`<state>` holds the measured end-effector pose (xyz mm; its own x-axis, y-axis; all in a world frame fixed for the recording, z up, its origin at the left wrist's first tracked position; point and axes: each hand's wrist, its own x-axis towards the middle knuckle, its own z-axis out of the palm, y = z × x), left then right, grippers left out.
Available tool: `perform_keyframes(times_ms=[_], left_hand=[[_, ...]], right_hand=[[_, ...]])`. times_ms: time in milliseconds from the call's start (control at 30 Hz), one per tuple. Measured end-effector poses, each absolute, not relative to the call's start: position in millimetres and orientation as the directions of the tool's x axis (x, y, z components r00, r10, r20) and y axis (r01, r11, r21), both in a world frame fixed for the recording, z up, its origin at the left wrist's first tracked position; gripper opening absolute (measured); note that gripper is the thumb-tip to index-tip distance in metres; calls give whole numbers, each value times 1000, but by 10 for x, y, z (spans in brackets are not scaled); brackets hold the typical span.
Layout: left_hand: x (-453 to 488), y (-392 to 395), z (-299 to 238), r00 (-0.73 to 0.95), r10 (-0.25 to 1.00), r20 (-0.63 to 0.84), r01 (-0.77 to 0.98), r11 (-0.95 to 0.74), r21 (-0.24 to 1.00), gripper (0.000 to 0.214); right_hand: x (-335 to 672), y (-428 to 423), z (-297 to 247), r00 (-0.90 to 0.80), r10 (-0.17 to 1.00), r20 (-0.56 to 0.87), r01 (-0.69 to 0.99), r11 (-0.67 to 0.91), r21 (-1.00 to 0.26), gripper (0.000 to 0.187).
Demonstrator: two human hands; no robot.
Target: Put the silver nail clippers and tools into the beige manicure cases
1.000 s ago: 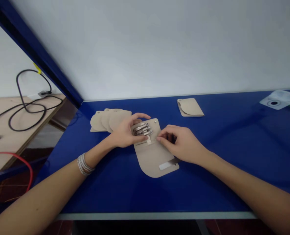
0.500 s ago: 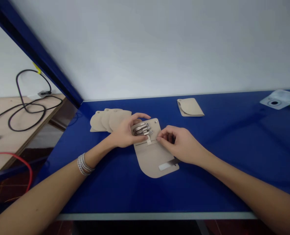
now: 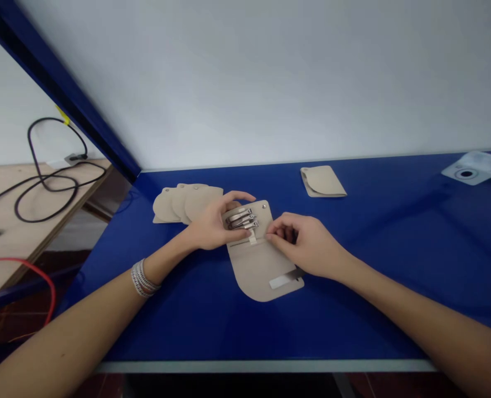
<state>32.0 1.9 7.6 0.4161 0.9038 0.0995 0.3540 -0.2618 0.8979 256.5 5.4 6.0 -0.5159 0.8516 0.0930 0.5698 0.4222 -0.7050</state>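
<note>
Holding with the left hand (image 3: 206,226), thumb on the face and index finger spread wide along the top edge, a beige, leather-like, round-cornered case (image 3: 262,265). Pinching thumb and index fingertip together with the right hand (image 3: 311,243) at the case's right edge; impossible to tell whether gripping that edge or something thin. Lies unfolded mid-table, tilted slightly, on a glossy blue tabletop (image 3: 373,320). Carries shiny silver metal nail clippers (image 3: 245,221) side by side in the upper half, above a small white band (image 3: 252,238); on the lower flap, a flat white strip (image 3: 279,282), partly hidden near the right hand. To the left, just beside the left hand, overlapping beige pouches (image 3: 201,202); behind, well apart, a folded beige pouch (image 3: 326,182). Open blue surface to the right and towards the pale front edge (image 3: 270,366).
</note>
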Motion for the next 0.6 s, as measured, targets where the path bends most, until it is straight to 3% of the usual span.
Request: perform_keyframes(times_ms=[600], left_hand=[[316, 17, 75, 413, 906, 93, 363, -258, 895, 62]], right_hand=[[2636, 78, 156, -542, 837, 73, 577, 434, -692, 8]])
